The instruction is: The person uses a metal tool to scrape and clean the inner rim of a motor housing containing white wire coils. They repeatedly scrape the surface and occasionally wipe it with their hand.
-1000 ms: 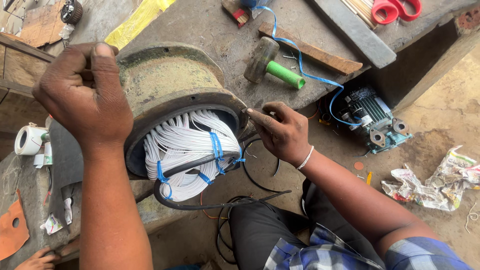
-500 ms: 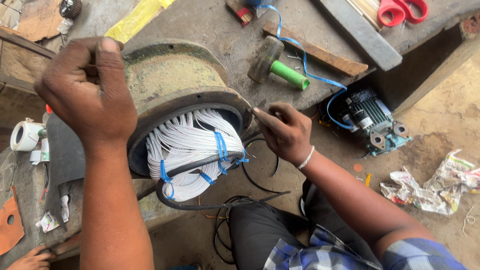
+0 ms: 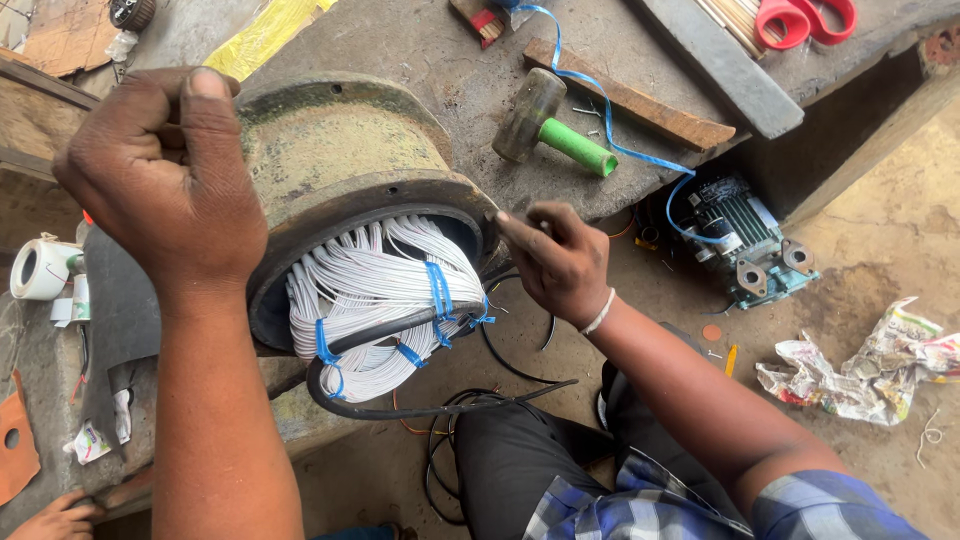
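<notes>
A big round motor housing (image 3: 345, 165) lies on its side on the concrete bench, its open end facing me. White winding wires (image 3: 375, 290) tied with blue bands (image 3: 438, 290) bulge out of it, and a black cable (image 3: 400, 330) crosses them. My left hand (image 3: 165, 175) is closed over the upper left of the housing; what it grips is hidden. My right hand (image 3: 555, 260) is at the housing's right rim, fingers pinched together with the forefinger touching the rim.
A mallet with a green handle (image 3: 555, 130) lies on the bench, near a wooden strip (image 3: 630, 95), a blue strap and red scissors (image 3: 805, 20). A small teal motor (image 3: 745, 245) and crumpled paper (image 3: 860, 365) sit on the dirt floor. Tape roll (image 3: 40, 268) at left.
The view has shifted slightly. My right hand has edged up along the housing's right rim. My left hand keeps its place on the housing.
</notes>
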